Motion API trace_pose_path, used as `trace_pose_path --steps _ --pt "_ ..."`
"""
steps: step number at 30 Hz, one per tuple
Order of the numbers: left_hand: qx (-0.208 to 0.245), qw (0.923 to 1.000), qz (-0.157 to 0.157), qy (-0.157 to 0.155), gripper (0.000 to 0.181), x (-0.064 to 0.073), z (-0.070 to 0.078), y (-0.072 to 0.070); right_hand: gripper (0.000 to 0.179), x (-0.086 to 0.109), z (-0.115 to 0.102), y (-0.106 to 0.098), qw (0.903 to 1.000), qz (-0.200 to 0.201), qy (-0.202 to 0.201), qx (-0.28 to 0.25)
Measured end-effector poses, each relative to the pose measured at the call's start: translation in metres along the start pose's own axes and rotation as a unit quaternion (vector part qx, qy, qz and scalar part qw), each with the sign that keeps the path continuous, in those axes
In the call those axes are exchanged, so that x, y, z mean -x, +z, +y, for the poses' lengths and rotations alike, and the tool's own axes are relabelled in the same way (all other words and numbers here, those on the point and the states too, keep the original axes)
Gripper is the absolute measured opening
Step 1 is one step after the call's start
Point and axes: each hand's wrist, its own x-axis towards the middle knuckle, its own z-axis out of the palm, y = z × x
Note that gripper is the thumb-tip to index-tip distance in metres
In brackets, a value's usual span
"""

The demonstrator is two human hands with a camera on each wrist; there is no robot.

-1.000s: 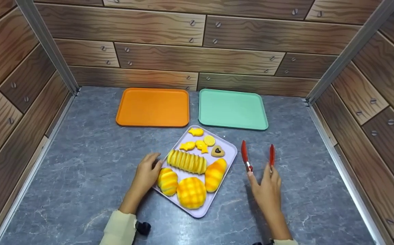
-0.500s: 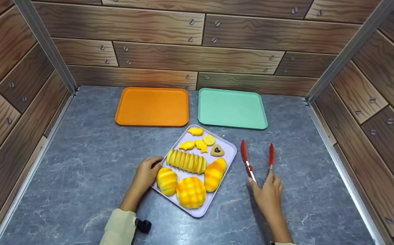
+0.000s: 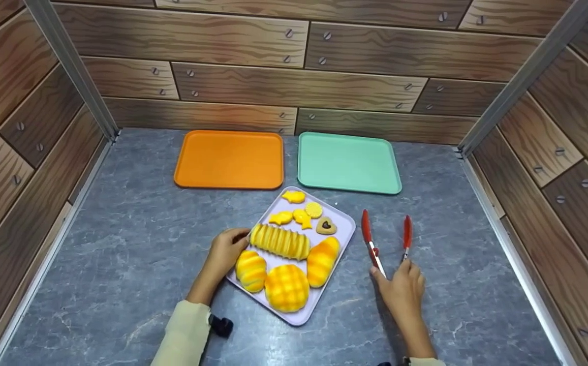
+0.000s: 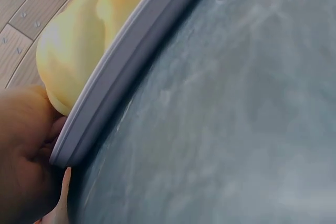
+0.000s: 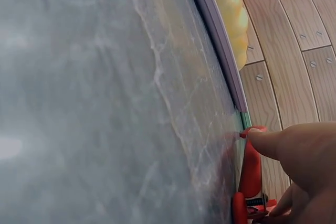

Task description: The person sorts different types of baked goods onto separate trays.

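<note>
My left hand (image 3: 227, 254) grips the left edge of a lilac tray (image 3: 345, 226); in the left wrist view its fingers and thumb are at the tray rim (image 4: 100, 95). On the tray lie a ridged loaf (image 3: 280, 242), a checked round bun (image 3: 287, 288), a small striped bun (image 3: 251, 271) and a long bread roll (image 3: 322, 262). Toward its far corner sit a heart-shaped cookie (image 3: 326, 225), a round yellow piece (image 3: 313, 210) and several small yellow pieces. To the tray's right, my right hand (image 3: 403, 292) holds red-tipped tongs (image 3: 366, 226), their arms spread with nothing between them.
Behind the lilac tray lie an orange tray (image 3: 228, 160) and a mint green tray (image 3: 348, 162), side by side. All stand on a grey marbled tabletop (image 3: 136, 244). Wood-patterned walls (image 3: 233, 84) enclose the back and both sides.
My left hand has shifted slightly forward along the tray edge, its fingers drawing in at the rim. The right hand has slid back along the tongs, whose tips stay about in place.
</note>
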Motion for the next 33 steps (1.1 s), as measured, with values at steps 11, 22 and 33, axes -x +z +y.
trace_pose_path --steps 11,22,33 --pt "0.025 0.9997 -0.004 0.0 0.024 -0.003 -0.007 0.0 0.075 -0.005 0.001 0.003 0.9998 0.011 0.0 0.016" --pt "0.03 0.9995 -0.001 0.002 0.024 -0.004 -0.009 0.001 0.07 -0.008 0.0 -0.005 0.9998 0.004 0.013 -0.015" --pt "0.022 0.9997 -0.002 -0.007 0.024 -0.003 -0.008 0.002 0.08 -0.017 -0.001 -0.011 0.9987 -0.043 0.027 0.002"
